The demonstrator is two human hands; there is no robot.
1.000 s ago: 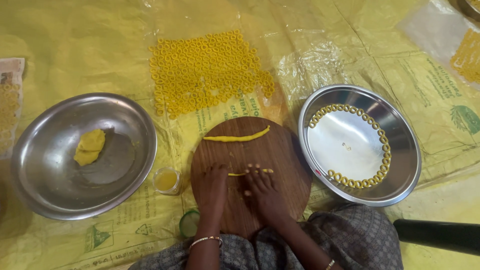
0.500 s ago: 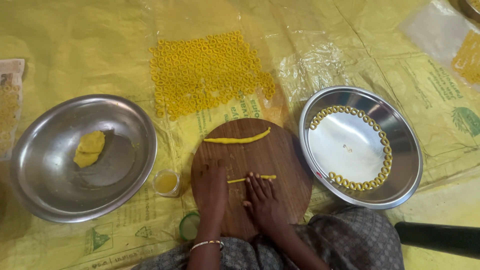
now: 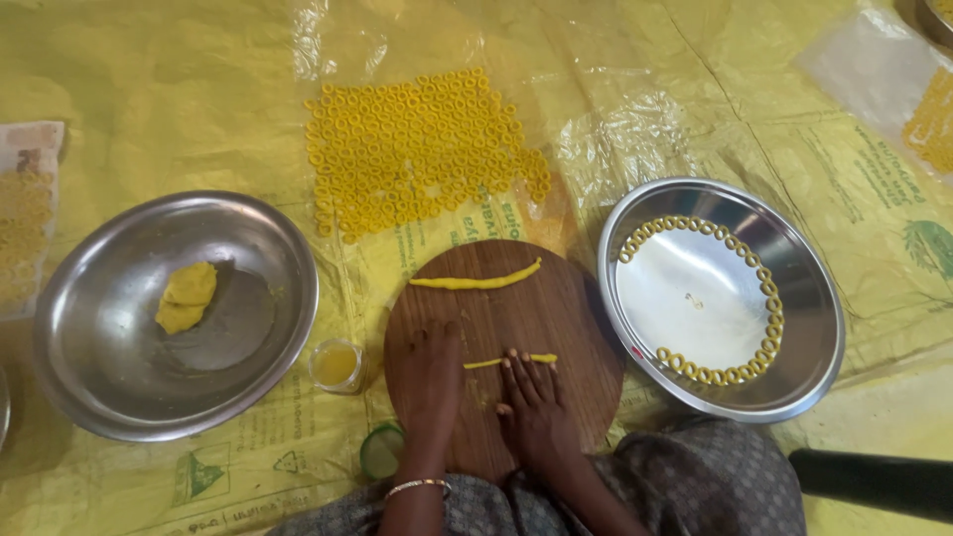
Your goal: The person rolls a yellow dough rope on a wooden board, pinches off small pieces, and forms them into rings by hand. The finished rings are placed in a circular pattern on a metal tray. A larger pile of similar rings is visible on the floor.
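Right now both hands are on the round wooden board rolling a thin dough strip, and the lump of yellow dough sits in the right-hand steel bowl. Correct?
Not quite. The head view shows the lump of dough in the left bowl; the right bowl holds small rings.

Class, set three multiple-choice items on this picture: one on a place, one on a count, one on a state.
1. Where does the lump of yellow dough lie?
A. in the left steel bowl
B. on the round wooden board
C. in the right steel bowl

2. How many yellow dough strips lie on the board?
A. one
B. two
C. four

3. How do the left hand and right hand lie?
A. clenched in fists
B. lifted off the board
C. flat on the board, fingers out

Answers: 1 A, the lump sits in the bowl left of the board. 2 B, a long dough strip lies farther up and a short dough strip by the right fingertips. 3 C, both palms press down on the wood.
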